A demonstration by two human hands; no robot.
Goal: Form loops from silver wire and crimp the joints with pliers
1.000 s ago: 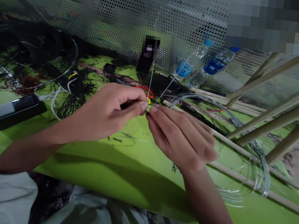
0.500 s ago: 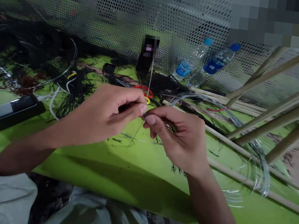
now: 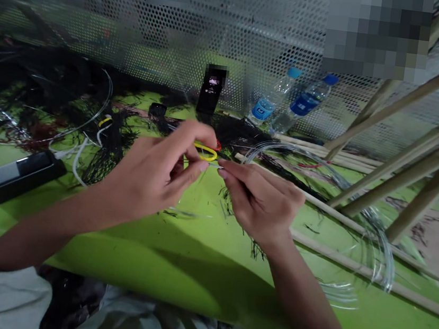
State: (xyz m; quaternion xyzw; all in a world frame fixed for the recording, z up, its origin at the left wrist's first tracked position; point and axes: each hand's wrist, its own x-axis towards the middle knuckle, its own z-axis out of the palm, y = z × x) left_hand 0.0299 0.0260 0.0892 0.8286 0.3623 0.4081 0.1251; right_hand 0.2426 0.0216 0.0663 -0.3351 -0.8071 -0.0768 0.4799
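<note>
My left hand [image 3: 155, 170] is closed, thumb and fingers curled at the left end of a short stretch of thin pale wire [image 3: 213, 165]. From the other side, my right hand [image 3: 261, 201] pinches the same wire between thumb and forefinger. The fingertips are slightly apart, above the green tabletop [image 3: 192, 252]. Just behind them lies a yellow loop [image 3: 207, 155], with a red loop [image 3: 218, 145] next to it; both look like tool handles, partly hidden by my left hand. Further thin strands near my fingers are blurred.
Coiled clear wire [image 3: 285, 147] and wooden poles [image 3: 357, 219] lie at the right. Behind stand a phone [image 3: 209, 96], two water bottles [image 3: 264, 108] and a perforated metal panel [image 3: 180, 26]. A black-grey box [image 3: 16, 174] with white cable and dark fibres [image 3: 104, 155] are at left.
My fingertips have drawn slightly apart, exposing wire between them. The strand that stood upright above my hands no longer shows there. The view has shifted a little.
</note>
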